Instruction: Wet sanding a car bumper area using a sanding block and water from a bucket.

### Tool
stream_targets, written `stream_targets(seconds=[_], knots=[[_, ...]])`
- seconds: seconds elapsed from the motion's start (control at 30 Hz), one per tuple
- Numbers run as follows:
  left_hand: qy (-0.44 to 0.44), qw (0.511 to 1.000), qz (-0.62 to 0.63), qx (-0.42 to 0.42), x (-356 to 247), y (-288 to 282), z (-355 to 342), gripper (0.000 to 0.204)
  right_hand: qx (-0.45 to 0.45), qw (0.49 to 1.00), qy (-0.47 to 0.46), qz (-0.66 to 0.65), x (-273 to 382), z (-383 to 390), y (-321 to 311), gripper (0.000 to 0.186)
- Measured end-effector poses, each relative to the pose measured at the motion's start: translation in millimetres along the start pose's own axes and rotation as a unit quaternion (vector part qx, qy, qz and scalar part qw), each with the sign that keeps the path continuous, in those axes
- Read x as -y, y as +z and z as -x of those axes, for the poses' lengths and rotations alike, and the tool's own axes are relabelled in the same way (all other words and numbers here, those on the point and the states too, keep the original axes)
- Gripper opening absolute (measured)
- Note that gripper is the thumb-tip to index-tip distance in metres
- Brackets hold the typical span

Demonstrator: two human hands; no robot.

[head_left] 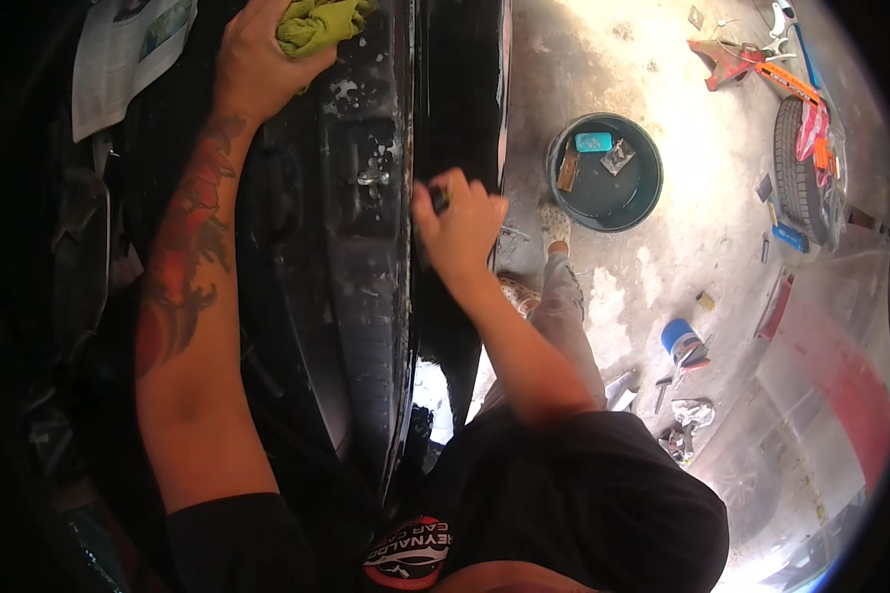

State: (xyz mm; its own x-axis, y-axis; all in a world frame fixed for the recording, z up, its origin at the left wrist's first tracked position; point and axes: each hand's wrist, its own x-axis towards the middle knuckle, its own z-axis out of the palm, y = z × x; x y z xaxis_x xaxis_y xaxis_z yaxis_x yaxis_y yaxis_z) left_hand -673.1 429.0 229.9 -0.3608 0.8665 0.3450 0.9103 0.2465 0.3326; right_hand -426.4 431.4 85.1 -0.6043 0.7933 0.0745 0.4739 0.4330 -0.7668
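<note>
My left hand (264, 61) grips a bunched green cloth (318, 26) at the top of the view, above a black car body panel (361, 267) with worn, chipped paint and a metal latch loop (370, 179). My right hand (465, 225), slightly blurred, is closed at the panel's long right edge. A small dark thing shows between its thumb and fingers, mostly hidden, and I cannot tell its kind. Beside the edge runs a glossy black strip of bodywork (462, 109).
To the right on the stained concrete floor stands a dark bucket (653, 203) of water, holding a turquoise block (593, 142). Farther right lie a tire (789, 163), a red metal stand (727, 62) and a blue can (680, 339). Newspaper (119, 69) hangs at the upper left.
</note>
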Motion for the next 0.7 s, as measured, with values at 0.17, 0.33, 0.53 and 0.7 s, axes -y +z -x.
stream_targets(seconds=[0.17, 0.33, 0.53, 0.7], knots=[[0.012, 1.000, -0.021, -0.012, 2.9, 3.6, -3.5, 0.065, -0.078, 0.996, -0.037, -0.008, 1.0, -28.9, 10.8, 0.017], [-0.004, 1.000, -0.028, -0.005, 1.3, 0.8, -2.8, 0.065, -0.074, 0.997, -0.017, 0.001, 0.4, -19.5, 8.7, 0.016], [0.024, 0.999, -0.025, -0.022, 6.8, 2.7, -7.0, 0.065, -0.140, 0.989, -0.033, 0.016, 0.3, -107.5, 29.8, 0.020], [0.020, 1.000, 0.019, -0.010, 16.0, 5.3, 1.0, 0.063, -0.066, 0.998, -0.014, 0.008, 1.0, -80.8, 22.9, 0.022]])
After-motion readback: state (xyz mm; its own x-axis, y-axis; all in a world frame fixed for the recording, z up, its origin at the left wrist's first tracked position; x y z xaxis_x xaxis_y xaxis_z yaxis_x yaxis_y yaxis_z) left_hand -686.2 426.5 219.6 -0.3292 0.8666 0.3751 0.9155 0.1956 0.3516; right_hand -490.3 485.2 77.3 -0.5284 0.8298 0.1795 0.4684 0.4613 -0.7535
